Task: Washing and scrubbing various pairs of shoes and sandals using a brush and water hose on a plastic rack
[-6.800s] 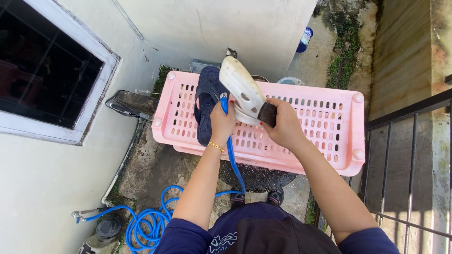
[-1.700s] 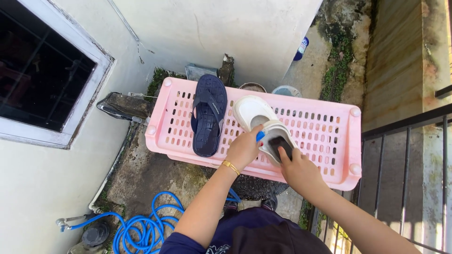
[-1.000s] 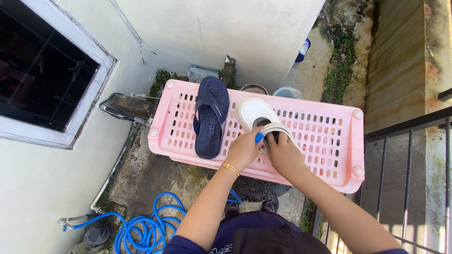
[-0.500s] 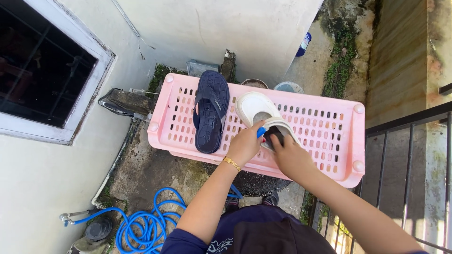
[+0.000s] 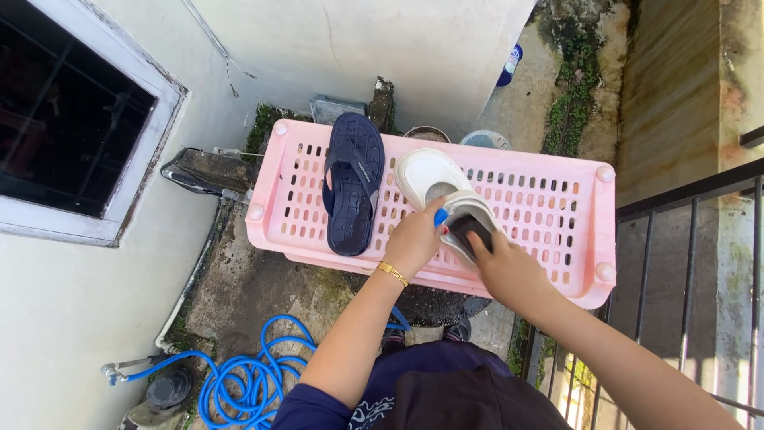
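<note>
A pink slotted plastic rack [image 5: 557,203] stands below me against a white wall. On it lie a navy flip-flop [image 5: 352,183] at the left and a white sandal [image 5: 430,177] in the middle. My left hand [image 5: 412,239] rests at the sandal's near end with the blue tip of a hose [image 5: 440,216] pinched between its fingers. My right hand [image 5: 505,269] presses a dark scrubber [image 5: 471,231] onto the sandal's pale strap. A gold bracelet sits on my left wrist.
A coiled blue hose [image 5: 239,382] lies on the wet concrete at lower left, beside a tap [image 5: 119,370]. A dark window [image 5: 72,135] is on the left, and a black metal railing [image 5: 716,239] on the right. Buckets [image 5: 485,139] and a blue bottle [image 5: 509,68] stand behind the rack.
The white sandal, held up in the air several seconds ago, now lies on the rack. Over the last second my right hand has shifted the scrubber slightly along the strap.
</note>
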